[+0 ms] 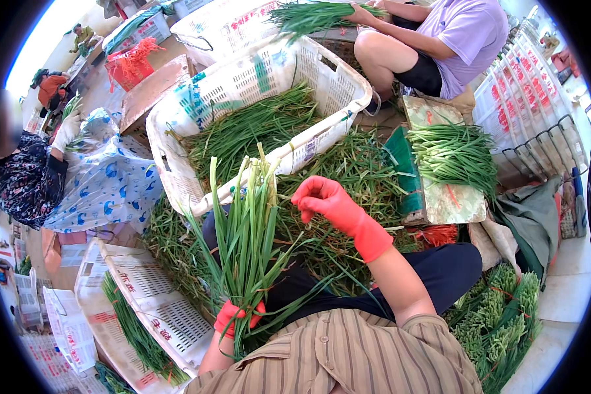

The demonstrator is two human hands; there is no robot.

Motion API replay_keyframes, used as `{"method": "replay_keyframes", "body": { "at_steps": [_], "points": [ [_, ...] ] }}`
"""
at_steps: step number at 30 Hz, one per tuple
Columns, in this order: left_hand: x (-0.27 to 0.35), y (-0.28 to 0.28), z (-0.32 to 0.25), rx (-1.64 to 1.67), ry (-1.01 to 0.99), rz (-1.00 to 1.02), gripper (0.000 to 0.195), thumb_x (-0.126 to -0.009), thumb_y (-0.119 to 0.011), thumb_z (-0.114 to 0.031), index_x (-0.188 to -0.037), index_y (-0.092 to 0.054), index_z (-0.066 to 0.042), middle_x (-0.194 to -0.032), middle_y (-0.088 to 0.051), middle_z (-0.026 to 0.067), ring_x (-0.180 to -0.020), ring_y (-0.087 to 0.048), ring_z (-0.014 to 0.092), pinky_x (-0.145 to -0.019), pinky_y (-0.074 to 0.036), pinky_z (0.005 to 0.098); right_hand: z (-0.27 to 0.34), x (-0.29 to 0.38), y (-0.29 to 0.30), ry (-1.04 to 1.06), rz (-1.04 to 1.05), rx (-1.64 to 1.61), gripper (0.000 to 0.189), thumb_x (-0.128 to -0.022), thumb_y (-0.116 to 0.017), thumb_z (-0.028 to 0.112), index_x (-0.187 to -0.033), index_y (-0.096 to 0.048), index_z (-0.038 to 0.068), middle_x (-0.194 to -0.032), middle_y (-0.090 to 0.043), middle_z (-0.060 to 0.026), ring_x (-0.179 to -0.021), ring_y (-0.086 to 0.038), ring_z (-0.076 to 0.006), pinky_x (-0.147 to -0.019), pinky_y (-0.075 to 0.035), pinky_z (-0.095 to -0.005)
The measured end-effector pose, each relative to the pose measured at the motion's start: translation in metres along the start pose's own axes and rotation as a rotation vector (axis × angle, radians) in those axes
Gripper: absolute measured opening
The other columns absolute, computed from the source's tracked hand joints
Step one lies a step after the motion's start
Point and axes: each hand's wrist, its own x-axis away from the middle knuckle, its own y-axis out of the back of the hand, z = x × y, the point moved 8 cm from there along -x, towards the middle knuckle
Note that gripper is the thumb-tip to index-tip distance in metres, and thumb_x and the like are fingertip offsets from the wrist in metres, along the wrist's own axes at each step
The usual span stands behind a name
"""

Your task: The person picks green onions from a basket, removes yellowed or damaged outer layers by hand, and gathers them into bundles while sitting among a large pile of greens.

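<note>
My left hand [238, 317], in a red rubber glove, grips a loose bunch of garlic chives [246, 236] near its leafy lower end. The pale stem ends point up and away from me, and several leaves droop to the right. My right hand [329, 203], in a matching glove, is raised to the right of the stems, apart from the bunch. Its fingers are curled in towards the thumb; whether a thin scrap is pinched there is unclear. Beyond the bunch stands a white plastic crate [320, 143] with more chives [256, 123] lying inside.
Discarded leaves [344, 246] cover the floor around my legs. Trimmed chives [448, 152] lie on a board [455, 209] at right, above tied bundles [497, 315]. Another crate [152, 295] stands at left. One co-worker [438, 44] sits opposite, another [29, 172] at far left.
</note>
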Motion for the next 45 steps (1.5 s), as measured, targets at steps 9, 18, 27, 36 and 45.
{"method": "replay_keyframes", "body": {
  "at_steps": [9, 18, 27, 36, 45],
  "points": [
    [-0.002, -0.006, -0.011, -0.029, 0.007, -0.017, 0.054, -0.067, -0.075, -0.021, -0.111, -0.06, 0.006, -0.078, -0.066, 0.0248, -0.048, -0.054, 0.027, -0.046, -0.039, 0.0369, -0.012, -0.05, -0.053, 0.233, 0.099, 1.325, 0.044, -0.078, -0.071, 0.023, -0.117, -0.059, 0.007, -0.093, -0.066, -0.0138, -0.086, -0.066, -0.0322, -0.071, -0.053, -0.0408],
    [0.002, 0.017, 0.0, 0.044, -0.021, -0.014, 0.064, -0.064, -0.078, -0.022, -0.117, -0.057, 0.009, -0.085, -0.066, 0.0229, -0.058, -0.06, 0.026, -0.049, -0.046, 0.0326, 0.04, -0.026, 0.023, 0.464, -0.417, 0.525, 0.016, -0.09, -0.065, 0.013, -0.104, -0.067, 0.005, -0.085, -0.07, -0.0073, -0.07, -0.065, -0.0151, -0.06, -0.052, -0.0295],
    [-0.003, -0.008, -0.005, 0.082, -0.048, 0.025, 0.053, -0.069, -0.077, -0.014, -0.113, -0.058, 0.008, -0.086, -0.066, 0.0228, -0.075, -0.064, 0.031, -0.068, -0.05, 0.0364, 0.122, 0.046, 0.101, 0.642, -0.601, 0.306, 0.019, -0.095, -0.066, 0.02, -0.104, -0.066, 0.004, -0.084, -0.068, -0.0021, -0.066, -0.06, -0.007, -0.055, -0.047, -0.0214],
    [0.002, 0.001, -0.004, 0.142, -0.09, 0.02, 0.044, -0.068, -0.076, -0.01, -0.105, -0.061, 0.008, -0.081, -0.064, 0.0199, -0.065, -0.059, 0.029, -0.06, -0.043, 0.0386, 0.215, 0.175, 0.219, 0.975, -1.062, 0.28, 0.022, -0.096, -0.061, 0.016, -0.111, -0.065, 0.0, -0.088, -0.068, -0.0117, -0.072, -0.067, -0.0203, -0.067, -0.057, -0.0332],
    [0.003, 0.014, 0.005, 0.036, 0.019, 0.07, 0.036, -0.064, -0.075, -0.023, -0.084, -0.062, 0.004, -0.063, -0.058, 0.0147, -0.051, -0.05, 0.027, -0.052, -0.035, 0.038, 0.193, 0.208, 0.182, 0.901, -1.132, 1.222, 0.023, -0.089, -0.06, -0.001, -0.109, -0.068, 0.005, -0.107, -0.07, -0.0069, -0.092, -0.066, -0.0171, -0.078, -0.055, -0.0328]
  ]
}}
